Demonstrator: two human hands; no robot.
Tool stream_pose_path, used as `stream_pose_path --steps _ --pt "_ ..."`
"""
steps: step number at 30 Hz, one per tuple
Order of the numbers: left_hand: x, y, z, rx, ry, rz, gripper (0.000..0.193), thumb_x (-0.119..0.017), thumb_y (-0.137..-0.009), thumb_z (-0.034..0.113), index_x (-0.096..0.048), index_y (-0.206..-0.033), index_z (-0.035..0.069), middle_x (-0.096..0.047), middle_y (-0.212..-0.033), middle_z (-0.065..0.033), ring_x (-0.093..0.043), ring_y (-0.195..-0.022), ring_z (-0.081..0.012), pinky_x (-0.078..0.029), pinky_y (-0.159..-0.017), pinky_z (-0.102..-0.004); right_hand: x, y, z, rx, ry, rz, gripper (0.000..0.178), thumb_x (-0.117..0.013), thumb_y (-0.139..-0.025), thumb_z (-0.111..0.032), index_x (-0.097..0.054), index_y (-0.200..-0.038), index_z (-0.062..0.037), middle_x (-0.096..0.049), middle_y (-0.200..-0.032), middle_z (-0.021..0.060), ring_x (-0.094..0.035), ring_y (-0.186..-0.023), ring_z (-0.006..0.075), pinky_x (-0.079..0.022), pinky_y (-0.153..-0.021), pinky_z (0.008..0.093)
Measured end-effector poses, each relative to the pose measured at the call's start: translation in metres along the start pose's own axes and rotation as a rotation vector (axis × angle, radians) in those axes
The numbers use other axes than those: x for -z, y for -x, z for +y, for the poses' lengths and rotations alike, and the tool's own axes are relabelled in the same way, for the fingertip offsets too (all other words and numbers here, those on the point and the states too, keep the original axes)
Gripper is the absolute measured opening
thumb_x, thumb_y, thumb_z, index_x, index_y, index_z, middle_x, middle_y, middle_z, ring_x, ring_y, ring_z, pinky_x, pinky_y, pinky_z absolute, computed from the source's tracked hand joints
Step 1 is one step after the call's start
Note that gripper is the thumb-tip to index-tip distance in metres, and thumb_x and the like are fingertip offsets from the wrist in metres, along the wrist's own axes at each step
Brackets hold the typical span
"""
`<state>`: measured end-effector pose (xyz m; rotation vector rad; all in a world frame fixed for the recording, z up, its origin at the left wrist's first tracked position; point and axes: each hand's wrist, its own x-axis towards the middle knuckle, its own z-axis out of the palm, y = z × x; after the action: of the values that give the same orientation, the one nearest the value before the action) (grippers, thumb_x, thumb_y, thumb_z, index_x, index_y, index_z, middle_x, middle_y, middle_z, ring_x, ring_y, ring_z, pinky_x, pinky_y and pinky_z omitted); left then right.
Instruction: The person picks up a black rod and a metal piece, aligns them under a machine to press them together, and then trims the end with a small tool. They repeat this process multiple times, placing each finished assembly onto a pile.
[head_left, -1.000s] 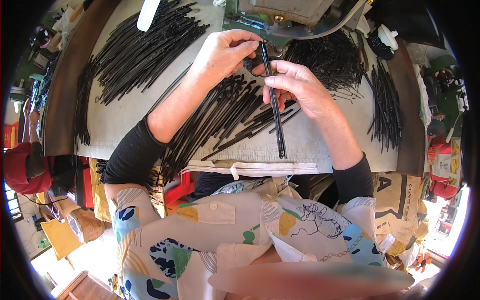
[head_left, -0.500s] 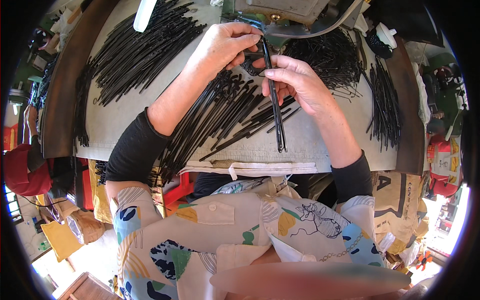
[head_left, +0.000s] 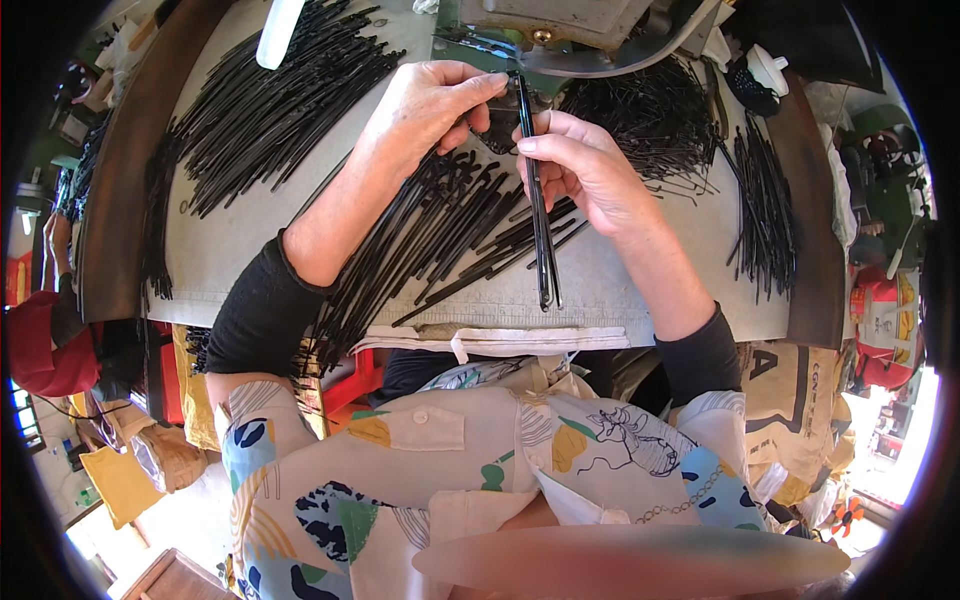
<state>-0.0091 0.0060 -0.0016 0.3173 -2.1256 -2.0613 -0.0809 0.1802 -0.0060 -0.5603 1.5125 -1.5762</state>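
Observation:
A long, glossy black strip (head_left: 542, 240), seemingly doubled into two thin lengths, hangs between my hands and points toward the table's near edge. Its upper end is pinched between the thumb and fingers of my left hand (head_left: 415, 112). Lower down, my right hand (head_left: 588, 172) grips the same strip between thumb and curled fingers. Beneath my left forearm lies a loose pile of similar black strips (head_left: 425, 225), fanned toward the near edge. Just past my fingertips is the lower part of a machine (head_left: 575, 22), with a green base; my hands partly hide that area.
More black strips (head_left: 280, 110) lie heaped at the far left, a tangled black heap (head_left: 645, 115) beside the machine, and a bundle (head_left: 765, 215) at the right. A white band (head_left: 550, 338) runs along the near edge. Dark raised borders (head_left: 815, 240) flank the grey table (head_left: 620, 290).
Both hands and the strip have shifted slightly left and a little nearer to me. My right hand's fingers have closed further around the strip.

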Motion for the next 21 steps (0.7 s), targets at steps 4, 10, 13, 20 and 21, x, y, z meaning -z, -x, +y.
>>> stream_pose_path --steps 4,10,13,20,21 --pt "0.0009 -0.0022 0.0011 -0.068 -0.034 -0.036 0.03 -0.059 -0.085 0.026 -0.062 -0.096 -0.002 -0.058 -0.066 -0.0045 -0.042 -0.041 -0.0048 -0.03 -0.037 -0.0172 0.0007 -0.005 0.0036 0.045 0.005 0.049 0.02 -0.06 -0.08 -0.023 -0.056 -0.089 -0.0054 -0.059 -0.069 0.0032 -0.055 -0.053 0.0089 -0.041 -0.042 0.0198" --pt "-0.002 0.0006 0.0013 0.018 -0.039 -0.109 0.031 -0.058 -0.086 0.027 -0.062 -0.097 -0.001 -0.06 -0.067 -0.0053 -0.057 -0.049 -0.0099 -0.042 -0.044 -0.0191 0.0006 -0.0065 0.0041 0.09 0.01 0.036 0.023 -0.06 -0.08 -0.025 -0.056 -0.091 -0.0051 -0.059 -0.068 0.003 -0.048 -0.05 0.0053 -0.032 -0.04 0.0177" --pt "-0.001 0.0002 0.0009 0.021 -0.037 -0.123 0.031 -0.057 -0.086 0.028 -0.063 -0.095 -0.001 -0.06 -0.065 -0.0044 -0.059 -0.051 -0.0108 -0.043 -0.045 -0.0195 0.001 -0.0076 0.0053 0.104 0.037 0.045 0.024 -0.061 -0.08 -0.026 -0.056 -0.091 -0.005 -0.059 -0.068 0.0028 -0.047 -0.049 0.0047 -0.031 -0.04 0.0172" --pt "-0.0018 -0.0007 0.0025 0.006 -0.069 -0.152 0.028 -0.055 -0.087 0.028 -0.064 -0.085 0.002 -0.059 -0.063 -0.0034 -0.058 -0.05 -0.01 -0.043 -0.044 -0.0188 -0.0013 -0.0091 0.001 0.116 0.04 0.056 0.024 -0.062 -0.08 -0.023 -0.057 -0.094 -0.0039 -0.057 -0.069 0.0013 -0.046 -0.048 0.0043 -0.031 -0.041 0.0166" --pt "-0.0016 -0.0014 0.0019 0.0 -0.064 -0.145 0.028 -0.055 -0.087 0.028 -0.064 -0.084 0.002 -0.059 -0.063 -0.0033 -0.058 -0.049 -0.01 -0.043 -0.044 -0.0188 -0.0021 -0.01 -0.0003 0.11 0.029 0.065 0.023 -0.062 -0.081 -0.02 -0.056 -0.095 -0.0031 -0.055 -0.07 0.0004 -0.044 -0.047 0.004 -0.033 -0.042 0.0165"
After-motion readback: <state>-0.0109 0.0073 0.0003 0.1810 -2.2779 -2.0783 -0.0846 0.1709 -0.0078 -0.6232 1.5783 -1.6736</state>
